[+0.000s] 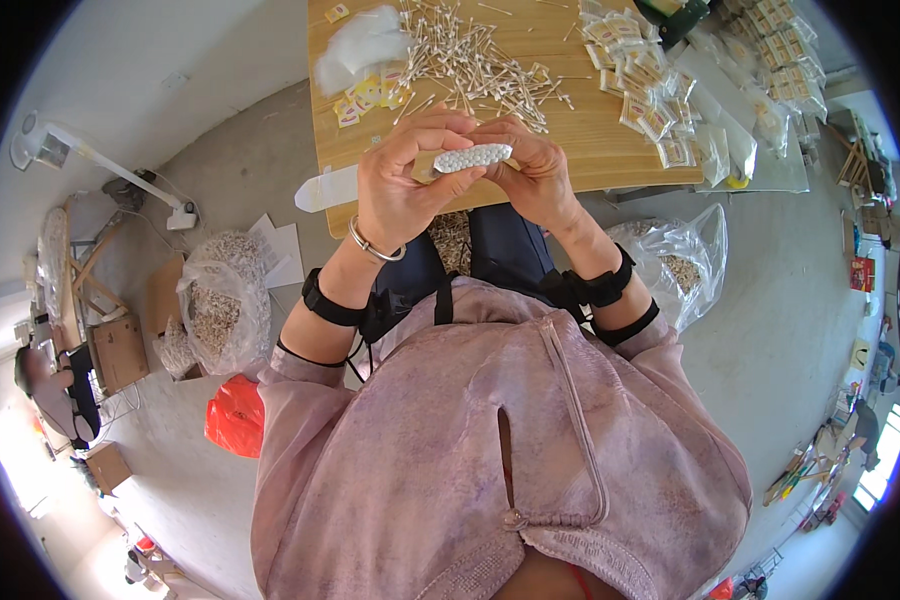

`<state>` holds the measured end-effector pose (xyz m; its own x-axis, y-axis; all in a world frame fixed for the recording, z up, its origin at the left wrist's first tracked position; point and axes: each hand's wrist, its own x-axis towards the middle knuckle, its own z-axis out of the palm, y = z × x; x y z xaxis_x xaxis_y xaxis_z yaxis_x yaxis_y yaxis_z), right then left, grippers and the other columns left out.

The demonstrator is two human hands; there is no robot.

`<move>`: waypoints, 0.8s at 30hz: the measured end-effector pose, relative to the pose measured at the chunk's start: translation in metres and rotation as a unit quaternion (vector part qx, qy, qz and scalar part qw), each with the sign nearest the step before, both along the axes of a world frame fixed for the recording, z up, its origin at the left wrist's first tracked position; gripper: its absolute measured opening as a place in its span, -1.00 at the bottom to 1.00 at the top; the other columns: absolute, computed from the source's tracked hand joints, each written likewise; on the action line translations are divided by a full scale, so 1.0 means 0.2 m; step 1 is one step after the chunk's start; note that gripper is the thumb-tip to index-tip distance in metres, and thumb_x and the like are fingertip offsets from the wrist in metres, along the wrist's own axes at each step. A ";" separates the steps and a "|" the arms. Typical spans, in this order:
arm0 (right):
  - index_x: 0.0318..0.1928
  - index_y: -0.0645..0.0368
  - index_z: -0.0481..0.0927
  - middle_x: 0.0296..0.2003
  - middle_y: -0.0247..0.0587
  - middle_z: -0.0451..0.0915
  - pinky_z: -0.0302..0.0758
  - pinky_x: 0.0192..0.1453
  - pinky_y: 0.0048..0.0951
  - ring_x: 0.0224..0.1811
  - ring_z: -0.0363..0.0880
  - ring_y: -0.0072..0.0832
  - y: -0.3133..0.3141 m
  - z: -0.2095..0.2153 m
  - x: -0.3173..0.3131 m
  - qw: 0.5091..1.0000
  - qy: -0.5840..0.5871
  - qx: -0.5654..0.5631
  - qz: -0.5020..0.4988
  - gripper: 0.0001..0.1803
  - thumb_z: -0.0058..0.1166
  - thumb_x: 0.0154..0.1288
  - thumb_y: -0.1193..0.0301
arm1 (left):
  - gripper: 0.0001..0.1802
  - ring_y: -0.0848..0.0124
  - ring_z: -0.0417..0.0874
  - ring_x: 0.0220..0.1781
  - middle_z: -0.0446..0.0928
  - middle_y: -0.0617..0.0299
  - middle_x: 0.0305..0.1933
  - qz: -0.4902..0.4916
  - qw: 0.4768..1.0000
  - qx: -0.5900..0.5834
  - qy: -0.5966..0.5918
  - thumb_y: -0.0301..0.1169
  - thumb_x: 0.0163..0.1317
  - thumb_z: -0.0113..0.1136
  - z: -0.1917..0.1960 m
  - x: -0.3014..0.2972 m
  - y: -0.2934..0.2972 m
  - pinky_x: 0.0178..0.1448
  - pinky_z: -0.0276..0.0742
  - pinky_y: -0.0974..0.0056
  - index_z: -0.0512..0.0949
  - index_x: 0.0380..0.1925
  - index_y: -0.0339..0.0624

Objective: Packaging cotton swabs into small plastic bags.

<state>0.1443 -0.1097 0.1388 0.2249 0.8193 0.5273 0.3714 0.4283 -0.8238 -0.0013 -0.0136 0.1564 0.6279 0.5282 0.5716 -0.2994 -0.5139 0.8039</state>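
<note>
Between my two hands, just over the near edge of the wooden table [610, 170], is a bundle of cotton swabs [473, 157] with its white tips facing me. My left hand [407, 165] is closed on its left side, thumb underneath. On the other side my right hand [530, 168] grips it with fingers behind. Whether the bundle is inside a wrapper I cannot tell. Beyond my hands, loose cotton swabs [480, 60] lie in a scattered heap on the tabletop.
Packed sachets [645, 75] pile up at the table's right. Clear plastic bags [365, 45] and yellow-white labels [370, 92] lie at its left. Filled clear sacks stand on the floor, one left [220, 300], one right [680, 265]. A red bag [236, 415] sits lower left. People are in the background.
</note>
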 end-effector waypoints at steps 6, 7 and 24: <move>-0.19 0.17 0.62 -0.28 -0.24 0.63 0.46 -0.11 -0.43 -0.21 0.53 -0.38 0.00 0.01 -0.01 1.000 0.000 -0.007 -0.018 -0.76 0.24 0.07 0.54 | -0.73 0.25 0.62 -0.02 0.62 0.11 -0.16 0.025 0.999 0.016 -0.018 -0.55 -0.12 0.41 -0.01 0.02 -0.01 0.17 0.45 0.17 0.56 -0.36 -0.20; -0.19 0.17 0.62 -0.28 -0.24 0.63 0.46 -0.11 -0.43 -0.21 0.53 -0.38 0.00 0.00 -0.01 1.000 -0.001 -0.007 -0.018 -0.76 0.24 0.07 0.54 | -0.73 0.25 0.62 -0.02 0.62 0.11 -0.16 0.025 0.999 0.016 -0.018 -0.55 -0.12 0.41 0.00 0.03 -0.02 0.17 0.45 0.17 0.56 -0.36 -0.20; -0.16 0.18 0.61 -0.30 -0.21 0.60 0.47 -0.11 -0.42 -0.20 0.55 -0.34 0.00 0.01 0.00 0.999 -0.039 -0.006 -0.024 -0.72 0.25 0.05 0.54 | -0.77 0.35 0.63 -0.06 0.62 0.13 -0.20 -0.024 0.999 -0.010 -0.025 -0.57 -0.05 0.38 0.01 0.05 -0.01 0.27 0.37 0.16 0.58 -0.34 -0.25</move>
<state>0.1446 -0.1090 0.1402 0.2224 0.8151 0.5349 0.4554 0.3982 -0.7962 0.0093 -0.0155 0.1586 0.6241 0.5100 0.5920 -0.3629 -0.4819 0.7976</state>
